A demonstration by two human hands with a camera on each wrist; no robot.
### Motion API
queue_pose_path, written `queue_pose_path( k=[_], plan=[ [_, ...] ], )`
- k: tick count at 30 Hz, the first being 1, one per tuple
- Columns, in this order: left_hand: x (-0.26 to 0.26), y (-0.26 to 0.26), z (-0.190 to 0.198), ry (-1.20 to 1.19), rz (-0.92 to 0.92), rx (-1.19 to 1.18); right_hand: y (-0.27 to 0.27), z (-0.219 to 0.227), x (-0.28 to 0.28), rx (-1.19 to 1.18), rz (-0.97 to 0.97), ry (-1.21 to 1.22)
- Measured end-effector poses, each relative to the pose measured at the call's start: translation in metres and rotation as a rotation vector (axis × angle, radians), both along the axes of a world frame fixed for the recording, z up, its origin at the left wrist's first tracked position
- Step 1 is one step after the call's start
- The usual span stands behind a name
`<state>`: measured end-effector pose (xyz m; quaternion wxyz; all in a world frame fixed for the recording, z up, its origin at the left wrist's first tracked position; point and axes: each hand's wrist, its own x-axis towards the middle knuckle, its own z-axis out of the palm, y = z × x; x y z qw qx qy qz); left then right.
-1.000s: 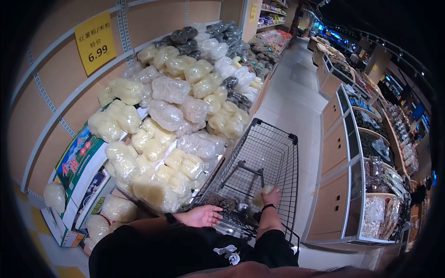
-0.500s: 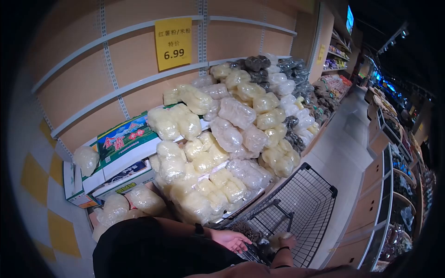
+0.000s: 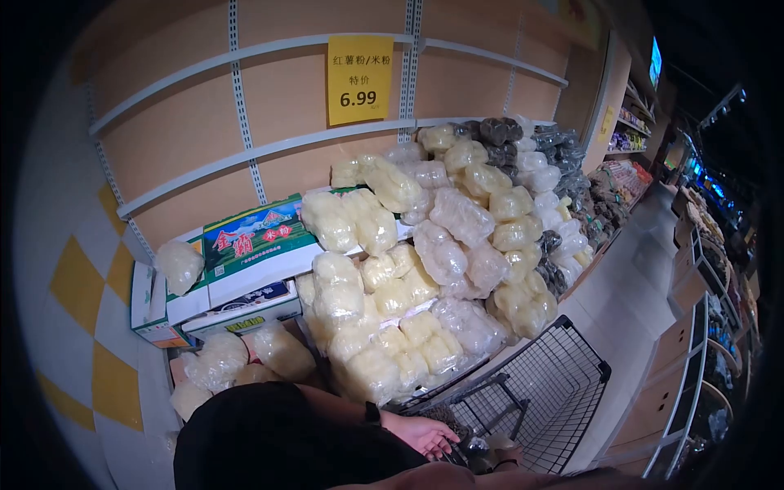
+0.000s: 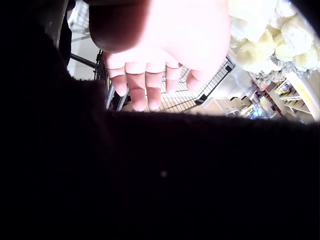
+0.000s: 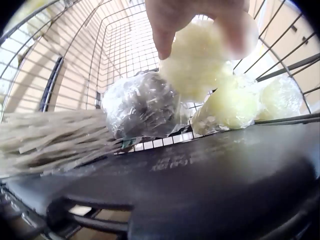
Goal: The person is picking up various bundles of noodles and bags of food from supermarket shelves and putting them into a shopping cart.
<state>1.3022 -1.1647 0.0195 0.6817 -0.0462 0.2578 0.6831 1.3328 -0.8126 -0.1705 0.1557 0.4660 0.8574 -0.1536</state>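
Note:
My right hand [image 5: 187, 12] reaches down inside the shopping cart [image 3: 563, 384] and pinches a pale yellow wrapped noodle bundle [image 5: 192, 67] between thumb and fingers. Beneath and beside it in the cart lie another pale yellow bundle [image 5: 230, 105], a grey bundle in clear plastic [image 5: 140, 107] and a sheaf of flat greyish noodle strands [image 5: 55, 137]. The head view shows only a little of the right hand, low at the cart's near end. My left hand [image 3: 425, 434] is held out beside it, palm showing, fingers loosely extended and holding nothing.
Stacked wrapped noodle bundles [image 3: 425, 339] cover the display left of the cart. A green printed box [image 3: 253, 245] stands farther left, below a yellow price sign [image 3: 359, 79]. Wooden bins [image 3: 653, 388] line the aisle's right side. A black plastic flap [image 5: 200, 175] spans the cart's near end.
The head view has swung left, so the display and cart sit farther right in it. The right hand stays in the cart with the pale noodle bundle; the left hand remains empty.

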Motion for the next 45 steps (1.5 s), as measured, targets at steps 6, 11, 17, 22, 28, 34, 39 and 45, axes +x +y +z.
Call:
queue_pose_path(
  k=[6,11,17,22,28,34,39,45],
  plan=[
    [-0.004,-0.005,-0.01,-0.027,0.033,0.03,0.011,-0.01,-0.029,-0.089,1.242,-0.243],
    [-0.006,-0.006,-0.005,-0.004,0.03,-0.004,0.008,0.014,-0.004,-0.117,0.987,-0.167],
    [-0.006,-0.008,-0.01,0.048,0.066,-0.022,0.063,-0.069,0.026,-0.48,0.48,-0.225],
    [-0.007,-0.007,0.001,0.084,0.096,-0.086,0.076,0.059,-0.011,-0.401,0.242,0.396],
    [-0.007,-0.003,0.006,0.177,0.112,-0.078,0.009,0.316,0.06,-0.088,0.362,0.97],
    [-0.011,0.0,0.012,0.307,0.171,-0.024,-0.078,0.386,0.196,-0.241,0.528,0.867],
    [-0.014,-0.001,0.042,0.654,0.192,0.044,-0.115,0.284,0.264,-0.315,0.571,0.239],
    [-0.002,-0.007,0.066,1.673,-0.5,-0.02,-0.131,0.245,0.264,0.034,0.461,0.08]
  ],
)
